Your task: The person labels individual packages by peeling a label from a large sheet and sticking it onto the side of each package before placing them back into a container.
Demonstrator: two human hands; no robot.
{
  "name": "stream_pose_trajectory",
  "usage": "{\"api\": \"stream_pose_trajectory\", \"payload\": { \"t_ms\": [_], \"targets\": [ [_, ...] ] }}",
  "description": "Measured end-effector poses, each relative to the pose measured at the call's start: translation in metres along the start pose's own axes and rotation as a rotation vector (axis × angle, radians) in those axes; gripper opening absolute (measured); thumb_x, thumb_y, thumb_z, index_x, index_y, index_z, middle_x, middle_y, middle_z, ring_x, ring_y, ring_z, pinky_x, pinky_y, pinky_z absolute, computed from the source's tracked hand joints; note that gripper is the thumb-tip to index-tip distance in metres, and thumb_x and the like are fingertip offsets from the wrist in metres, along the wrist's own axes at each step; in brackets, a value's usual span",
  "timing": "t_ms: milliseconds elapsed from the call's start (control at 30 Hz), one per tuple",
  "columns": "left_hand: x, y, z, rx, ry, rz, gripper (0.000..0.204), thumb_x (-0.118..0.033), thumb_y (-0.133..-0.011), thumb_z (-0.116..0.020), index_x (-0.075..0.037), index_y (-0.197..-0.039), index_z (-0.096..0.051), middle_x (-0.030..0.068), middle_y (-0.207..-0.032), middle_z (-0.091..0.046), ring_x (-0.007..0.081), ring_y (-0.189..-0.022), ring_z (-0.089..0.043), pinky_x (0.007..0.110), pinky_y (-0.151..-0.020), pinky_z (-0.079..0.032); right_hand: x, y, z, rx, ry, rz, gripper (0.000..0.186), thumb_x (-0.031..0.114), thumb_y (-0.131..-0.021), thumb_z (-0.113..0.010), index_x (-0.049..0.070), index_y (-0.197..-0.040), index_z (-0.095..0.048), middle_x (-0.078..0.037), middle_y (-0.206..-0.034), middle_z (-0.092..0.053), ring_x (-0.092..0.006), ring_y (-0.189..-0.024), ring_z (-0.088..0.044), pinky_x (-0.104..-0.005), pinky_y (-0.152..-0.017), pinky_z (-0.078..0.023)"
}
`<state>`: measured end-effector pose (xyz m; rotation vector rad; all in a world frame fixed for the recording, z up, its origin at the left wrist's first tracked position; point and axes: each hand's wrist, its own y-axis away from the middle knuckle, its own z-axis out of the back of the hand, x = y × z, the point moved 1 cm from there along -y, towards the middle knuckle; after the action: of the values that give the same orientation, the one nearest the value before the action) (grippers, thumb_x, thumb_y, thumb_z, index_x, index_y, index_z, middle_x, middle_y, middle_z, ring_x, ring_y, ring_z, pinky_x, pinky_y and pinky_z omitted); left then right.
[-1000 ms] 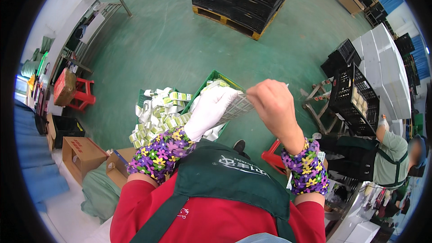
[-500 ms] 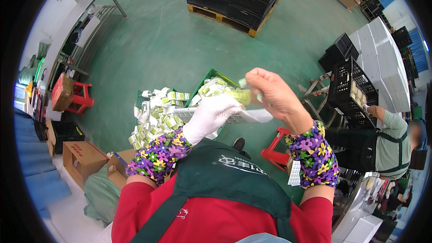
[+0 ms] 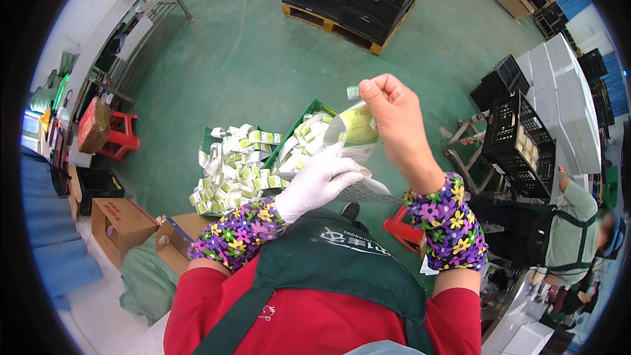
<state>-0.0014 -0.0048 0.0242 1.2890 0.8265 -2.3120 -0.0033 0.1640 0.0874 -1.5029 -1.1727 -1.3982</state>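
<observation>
My left hand [image 3: 325,181], in a white glove, is closed on the lower part of a clear plastic bag [image 3: 358,126] with yellow-green print. Above it, my bare right hand [image 3: 397,108] is closed, its thumb and finger pinching a small green-and-white label [image 3: 353,93]. The bag's top edge reaches up to the right hand's palm; whether those fingers also grip it I cannot tell. Under the left hand, a green crate [image 3: 316,104] holds many small white-and-green packets [image 3: 309,137]. To its left lies a heaped pile of linked packets [image 3: 233,167] in another crate.
A red stool [image 3: 402,227] stands by my right forearm, a second red stool [image 3: 123,137] at the left. Black crates on a pallet [image 3: 328,23] rise ahead. At the right, a person [image 3: 572,223] works beside a black crate [image 3: 519,144]. Cardboard boxes [image 3: 121,227] sit at the lower left.
My right hand has risen slightly with the label. The bag now stands taller and more spread between my hands. The co-worker's hand has drawn back from the black crate.
</observation>
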Motion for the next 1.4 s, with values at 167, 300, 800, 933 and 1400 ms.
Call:
{"api": "stream_pose_trajectory", "payload": {
  "t_ms": [167, 300, 800, 933, 1400],
  "targets": [
    [0.007, 0.0, -0.003, -0.125, -0.006, 0.03, 0.015, -0.014, -0.091, -0.066, -0.004, -0.1, -0.072, 0.0135, -0.09, -0.071, 0.03, -0.085, -0.069, 0.037, -0.074, -0.052, -0.009, 0.018, 0.005, -0.058, 0.008, 0.055, 0.018, 0.018, -0.096, -0.065, 0.0, -0.091, -0.062, 0.003, -0.077, -0.062, -0.0016, -0.067, -0.052, -0.0201, -0.059, -0.043],
    [0.008, 0.004, 0.0, -0.206, -0.104, 0.021, 0.013, -0.013, -0.088, -0.069, -0.005, -0.098, -0.072, 0.0116, -0.089, -0.071, 0.0307, -0.085, -0.068, 0.038, -0.074, -0.052, -0.014, 0.041, 0.017, -0.055, 0.139, -0.115, 0.017, 0.016, -0.096, -0.065, 0.001, -0.087, -0.064, 0.006, -0.073, -0.06, 0.0009, -0.063, -0.046, -0.019, -0.056, -0.037],
    [-0.003, -0.002, 0.005, -0.209, -0.131, -0.156, 0.015, -0.013, -0.086, -0.072, -0.005, -0.098, -0.073, 0.0118, -0.088, -0.07, 0.032, -0.082, -0.067, 0.039, -0.071, -0.052, -0.031, 0.034, 0.03, 0.014, 0.471, 0.043, 0.027, 0.028, -0.087, -0.072, 0.001, -0.092, -0.068, 0.001, -0.062, -0.054, -0.006, -0.064, -0.051, -0.0296, -0.056, -0.042],
    [-0.006, 0.0, 0.01, -0.088, -0.166, -0.043, 0.012, -0.015, -0.087, -0.071, -0.006, -0.094, -0.072, 0.0118, -0.089, -0.07, 0.0315, -0.082, -0.067, 0.039, -0.075, -0.053, -0.026, 0.023, 0.02, 0.167, 0.27, 0.034, 0.021, 0.019, -0.091, -0.071, -0.001, -0.097, -0.068, 0.002, -0.079, -0.063, -0.0035, -0.072, -0.053, -0.0239, -0.063, -0.044],
    [0.012, 0.012, 0.012, -0.251, -0.058, 0.103, 0.011, -0.012, -0.088, -0.067, -0.003, -0.094, -0.071, 0.0128, -0.085, -0.07, 0.0312, -0.079, -0.068, 0.038, -0.07, -0.052, -0.039, 0.027, -0.005, -0.087, 0.084, -0.031, 0.024, 0.007, -0.091, -0.065, -0.004, -0.113, -0.064, 0.002, -0.09, -0.062, -0.0001, -0.068, -0.049, -0.0174, -0.061, -0.041]
  ]
}}
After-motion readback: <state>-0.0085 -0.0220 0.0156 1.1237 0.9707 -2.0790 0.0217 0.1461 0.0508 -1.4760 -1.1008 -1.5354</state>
